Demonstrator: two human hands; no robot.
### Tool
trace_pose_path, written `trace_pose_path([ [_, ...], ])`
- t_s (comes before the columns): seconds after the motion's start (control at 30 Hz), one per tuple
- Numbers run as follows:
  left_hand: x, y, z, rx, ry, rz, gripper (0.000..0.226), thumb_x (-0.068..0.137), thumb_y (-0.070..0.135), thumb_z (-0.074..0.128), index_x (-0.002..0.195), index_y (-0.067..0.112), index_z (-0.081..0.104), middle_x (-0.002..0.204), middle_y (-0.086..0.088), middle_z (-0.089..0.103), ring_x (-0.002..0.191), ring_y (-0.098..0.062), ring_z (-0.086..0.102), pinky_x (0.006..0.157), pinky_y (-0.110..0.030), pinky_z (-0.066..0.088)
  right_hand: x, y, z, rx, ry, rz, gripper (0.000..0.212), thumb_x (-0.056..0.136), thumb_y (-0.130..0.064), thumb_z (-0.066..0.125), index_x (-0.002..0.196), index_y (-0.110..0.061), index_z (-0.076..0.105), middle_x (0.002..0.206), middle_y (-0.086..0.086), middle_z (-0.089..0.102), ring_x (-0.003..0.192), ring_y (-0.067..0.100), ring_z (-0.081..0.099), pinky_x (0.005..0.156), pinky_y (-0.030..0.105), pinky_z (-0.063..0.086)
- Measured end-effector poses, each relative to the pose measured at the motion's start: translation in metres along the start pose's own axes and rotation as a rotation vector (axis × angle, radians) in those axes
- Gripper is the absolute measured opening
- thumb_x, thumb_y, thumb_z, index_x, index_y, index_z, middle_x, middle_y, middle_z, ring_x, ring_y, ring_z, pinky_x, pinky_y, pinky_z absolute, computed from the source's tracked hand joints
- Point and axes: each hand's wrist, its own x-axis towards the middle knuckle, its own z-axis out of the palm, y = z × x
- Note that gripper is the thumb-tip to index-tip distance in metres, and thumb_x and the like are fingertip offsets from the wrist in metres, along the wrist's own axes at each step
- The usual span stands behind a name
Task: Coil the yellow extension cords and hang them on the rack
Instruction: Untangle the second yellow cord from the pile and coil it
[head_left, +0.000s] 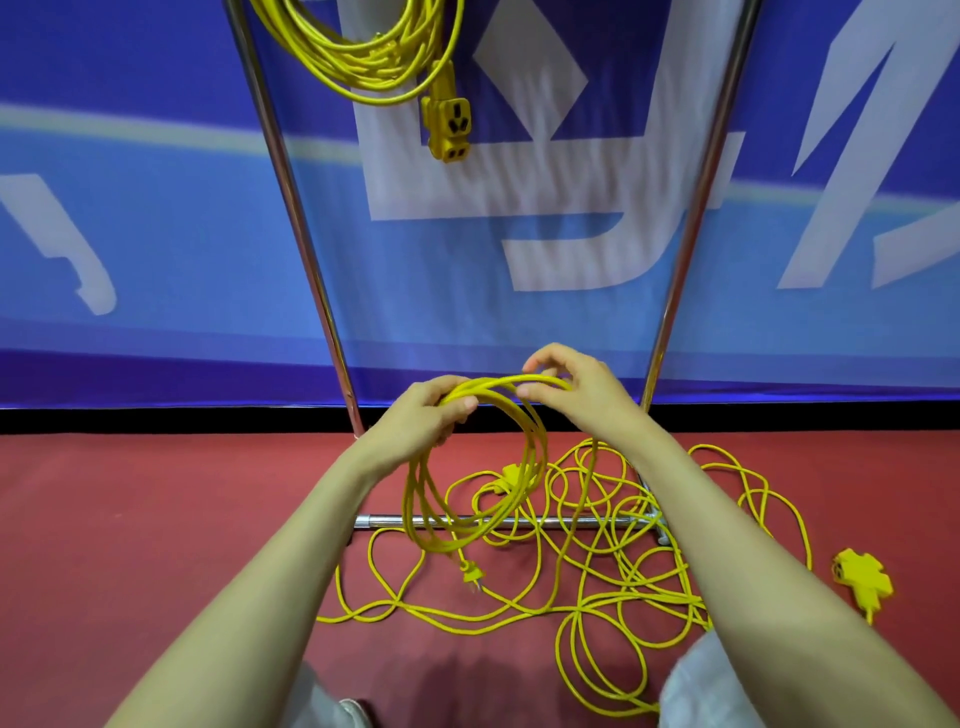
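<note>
For even loops, the left hand (436, 415), fingers curled round the gathered coil of slim yellow plastic extension cord (537, 447) at frame centre, should hold firm. Meanwhile the right hand (571, 389), pinching one strand between thumb and fingertips, lays equal turns and twists out kinks. The glossy cord's loose remainder (623, 561) sprawls tangled at lower right, across the chrome tube rack (384, 519).

1. The red floor (156, 519) carries a loose tangle of yellow cord (613, 603), from centre to right.
2. A yellow socket block (862, 577) lies near right.
3. The rack's base bar (571, 521) rests mid-floor, under cord loops.
</note>
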Motion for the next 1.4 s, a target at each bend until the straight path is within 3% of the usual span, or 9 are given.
trace_pose_path([
  [0.17,0.009,0.003,-0.008,-0.276,0.334,-0.024,0.013,0.098,0.009,0.048,0.093,0.013,0.059,0.063,0.004,0.036,0.042,-0.002,0.029,0.043,-0.016,0.024,-0.001,0.028,0.005,-0.206,-0.328,0.214,0.014,0.088,-0.015,0.064,0.08,-0.015,0.053,0.07,0.001,0.059,0.067,0.017,0.055,0.073,0.035,0.047],
  [0.4,0.01,-0.018,0.032,-0.065,0.14,-0.122,0.009,0.101,0.01,0.043,0.109,0.014,0.047,0.081,-0.003,0.061,0.053,-0.009,0.041,0.053,-0.023,0.035,0.005,-0.009,-0.002,0.675,0.083,0.312,0.006,0.098,-0.009,0.049,0.101,-0.005,0.05,0.08,0.014,0.06,0.055,0.02,0.068,0.056,0.025,0.057],
  [0.5,0.006,-0.022,0.049,-0.059,-0.008,-0.149,0.014,0.101,0.014,0.045,0.115,0.012,0.049,0.095,-0.012,0.064,0.059,-0.011,0.047,0.057,-0.025,0.04,0.009,-0.015,0.004,0.749,0.188,0.28,0.012,0.098,-0.011,0.049,0.106,-0.002,0.049,0.081,0.014,0.057,0.053,0.018,0.068,0.052,0.021,0.054],
  [0.67,-0.002,-0.005,0.05,-0.455,-0.175,-0.147,0.014,0.102,0.007,0.036,0.105,0.009,0.049,0.079,-0.009,0.056,0.044,-0.004,0.036,0.046,-0.016,0.035,0.017,-0.003,0.003,0.685,0.328,0.274,0.012,0.099,-0.011,0.047,0.106,-0.003,0.051,0.075,0.011,0.055,0.049,0.014,0.066,0.051,0.02,0.054],
  [0.8,-0.005,-0.001,0.041,-0.411,-0.239,-0.13,0.021,0.098,0.0,0.044,0.114,0.013,0.047,0.081,-0.006,0.054,0.052,-0.005,0.041,0.054,-0.018,0.038,0.018,0.003,0.001,0.652,0.375,0.28,0.009,0.099,-0.008,0.045,0.104,-0.004,0.051,0.078,0.013,0.056,0.052,0.017,0.067,0.049,0.018,0.053],
  [0.93,0.0,0.003,0.041,-0.445,-0.071,-0.073,0.022,0.098,-0.004,0.041,0.117,0.006,0.045,0.079,-0.004,0.05,0.05,-0.004,0.039,0.052,-0.017,0.037,0.018,0.002,0.01,0.483,0.344,0.376,0.032,0.097,-0.02,0.052,0.124,-0.008,0.042,0.106,0.013,0.054,0.083,0.026,0.063,0.074,0.033,0.058],
  [1.17,0.01,0.001,0.022,-0.493,0.233,0.032,0.01,0.098,-0.002,0.041,0.099,0.007,0.045,0.067,-0.003,0.042,0.047,-0.006,0.038,0.05,-0.021,0.038,-0.009,-0.007,0.05,0.134,-0.412,0.173,0.015,0.093,-0.015,0.058,0.105,-0.005,0.06,0.098,0.009,0.063,0.088,0.019,0.061,0.083,0.035,0.052],
  [1.27,0.012,-0.001,0.015,-0.483,0.284,0.043,0.01,0.098,-0.001,0.042,0.098,0.009,0.046,0.069,-0.004,0.044,0.048,-0.007,0.038,0.05,-0.02,0.038,-0.009,-0.004,0.063,-0.051,-0.332,0.085,0.011,0.09,-0.011,0.059,0.101,-0.009,0.059,0.097,0.013,0.066,0.09,0.029,0.064,0.091,0.043,0.05],
  [1.4,0.014,-0.001,0.004,-0.357,0.277,-0.028,0.012,0.098,0.002,0.045,0.101,0.013,0.049,0.079,-0.004,0.049,0.051,-0.006,0.039,0.054,-0.022,0.036,-0.007,-0.005,0.059,-0.238,-0.157,0.014,0.01,0.096,-0.011,0.041,0.101,-0.013,0.05,0.085,0.014,0.059,0.076,0.028,0.062,0.072,0.037,0.045],
])
